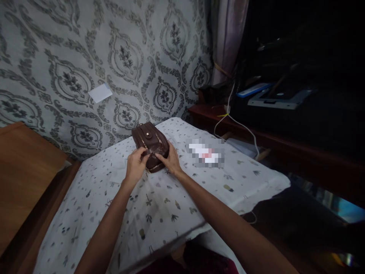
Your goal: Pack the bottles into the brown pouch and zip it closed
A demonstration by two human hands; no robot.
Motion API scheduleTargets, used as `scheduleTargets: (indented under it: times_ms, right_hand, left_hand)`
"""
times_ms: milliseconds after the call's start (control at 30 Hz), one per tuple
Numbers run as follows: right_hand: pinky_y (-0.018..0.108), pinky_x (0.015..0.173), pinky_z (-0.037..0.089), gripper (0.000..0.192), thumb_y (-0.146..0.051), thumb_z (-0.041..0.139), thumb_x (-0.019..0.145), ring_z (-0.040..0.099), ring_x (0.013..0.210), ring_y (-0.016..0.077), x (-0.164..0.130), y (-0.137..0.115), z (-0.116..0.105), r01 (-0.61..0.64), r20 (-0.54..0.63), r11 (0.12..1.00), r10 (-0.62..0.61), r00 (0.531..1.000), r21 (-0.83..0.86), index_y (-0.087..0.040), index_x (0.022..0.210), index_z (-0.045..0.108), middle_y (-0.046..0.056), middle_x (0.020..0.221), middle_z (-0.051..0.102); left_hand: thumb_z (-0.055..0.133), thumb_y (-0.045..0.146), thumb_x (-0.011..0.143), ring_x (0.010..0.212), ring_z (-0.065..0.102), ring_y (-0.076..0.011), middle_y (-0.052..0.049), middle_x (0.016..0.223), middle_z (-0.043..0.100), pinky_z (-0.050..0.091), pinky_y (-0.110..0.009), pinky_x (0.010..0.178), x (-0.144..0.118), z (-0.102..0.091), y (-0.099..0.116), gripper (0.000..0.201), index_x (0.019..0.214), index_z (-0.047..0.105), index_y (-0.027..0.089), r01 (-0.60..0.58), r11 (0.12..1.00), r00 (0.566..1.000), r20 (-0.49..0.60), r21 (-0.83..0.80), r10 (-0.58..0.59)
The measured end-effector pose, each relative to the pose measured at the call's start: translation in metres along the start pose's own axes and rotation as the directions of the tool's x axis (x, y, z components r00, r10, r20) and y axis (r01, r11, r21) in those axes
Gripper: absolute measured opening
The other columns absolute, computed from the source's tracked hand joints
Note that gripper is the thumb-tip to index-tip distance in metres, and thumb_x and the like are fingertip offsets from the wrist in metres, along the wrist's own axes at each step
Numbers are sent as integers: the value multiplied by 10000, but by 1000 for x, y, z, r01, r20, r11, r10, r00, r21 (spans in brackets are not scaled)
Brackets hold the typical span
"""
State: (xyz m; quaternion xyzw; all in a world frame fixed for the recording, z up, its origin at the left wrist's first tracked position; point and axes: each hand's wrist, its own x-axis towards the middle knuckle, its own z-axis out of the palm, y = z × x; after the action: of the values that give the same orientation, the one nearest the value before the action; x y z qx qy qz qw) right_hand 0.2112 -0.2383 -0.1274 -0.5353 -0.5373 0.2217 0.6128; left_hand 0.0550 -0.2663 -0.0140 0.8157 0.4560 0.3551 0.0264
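Note:
A small brown leather-look bag [143, 133] with gold-toned zips and a round metal stud lies on the cloth-covered table. My left hand [137, 164] is closed at the bag's near left side, thumb and forefinger pinching its front; whether they hold a zip pull or a fold of the material is too small to tell. Around the right side of the bag wraps my right hand [172, 160], its thumb pressed on the front and its fingers partly hidden behind the edge. Both thumbs are close together, and the bag's inside is not visible.
A patterned white cloth [159, 205] covers the table. To the right of the bag lies a blurred-out white and red item [205, 153]. A white cable [242, 123] hangs by the dark shelf at right. A wooden panel [28, 171] stands at left, against the patterned wall [125, 57].

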Motion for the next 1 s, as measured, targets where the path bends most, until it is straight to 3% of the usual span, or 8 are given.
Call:
scheduleTargets:
  times_ms: [200, 300, 433, 600, 700, 833, 1000]
  right_hand:
    - [527, 1146, 321, 963, -679, 619, 800, 390, 1388, 359, 3, 7, 4, 26, -1, 999, -26, 1000, -34, -122, 1519, 305, 194, 1486, 443]
    - [525, 1147, 320, 947, -653, 623, 808, 391, 1389, 356, 3, 9, 5, 35, -3, 998, -35, 999, -48, -114, 1519, 302, 195, 1485, 445]
    - [520, 1154, 318, 930, -646, 616, 817, 397, 1390, 351, 3, 8, 3, 26, 4, 999, -26, 1000, -40, -126, 1523, 305, 186, 1499, 437]
    - [515, 1169, 303, 940, -660, 593, 828, 397, 1391, 353, 3, 8, 2, 44, 16, 998, -43, 999, -37, -100, 1526, 303, 192, 1519, 413]
    - [526, 1159, 317, 930, -654, 611, 823, 404, 1388, 353, 3, 10, 2, 58, 9, 998, -58, 998, -31, -128, 1528, 308, 178, 1509, 432]
    - [530, 1149, 331, 912, -634, 634, 820, 412, 1383, 349, 4, 10, 2, 66, 12, 997, -66, 998, -33, -165, 1531, 309, 161, 1508, 439]
    - [526, 1145, 332, 900, -612, 643, 825, 421, 1375, 349, 4, 8, 1, 62, 10, 997, -61, 998, -49, -150, 1525, 318, 172, 1478, 469]
  left_hand:
    - [507, 153, 904, 800, 581, -209, -29, 777, 624, 450, -304, 718, -27, 24, -2, 158, 795, 599, 221, -91, 990, 993, -58, 107, 98]
    - [483, 154, 920, 810, 582, -224, -44, 788, 636, 460, -320, 730, -30, 26, -2, 178, 799, 595, 221, -139, 979, 987, -53, 152, 149]
    - [539, 197, 917, 882, 600, -254, -68, 887, 686, 472, -344, 754, -18, 19, 8, 123, 990, 637, 210, -125, 961, 991, -24, 246, 135]
    - [617, 336, 908, 976, 574, -301, -108, 1011, 702, 478, -398, 835, 14, 17, 26, 330, 1203, 642, 189, -160, 926, 984, -24, 342, 178]
    - [630, 289, 900, 999, 575, -283, -88, 1029, 711, 472, -399, 901, 33, 23, 29, 247, 1124, 702, 214, -185, 956, 979, -36, 228, 198]
    - [641, 239, 879, 956, 625, -237, -50, 917, 726, 484, -361, 884, 43, 30, 24, 106, 915, 740, 226, -63, 998, 993, -102, -18, 61]
    - [627, 252, 882, 880, 653, -220, -30, 863, 727, 465, -351, 834, 39, 32, 24, 102, 851, 720, 225, -28, 997, 997, -73, -68, 23]
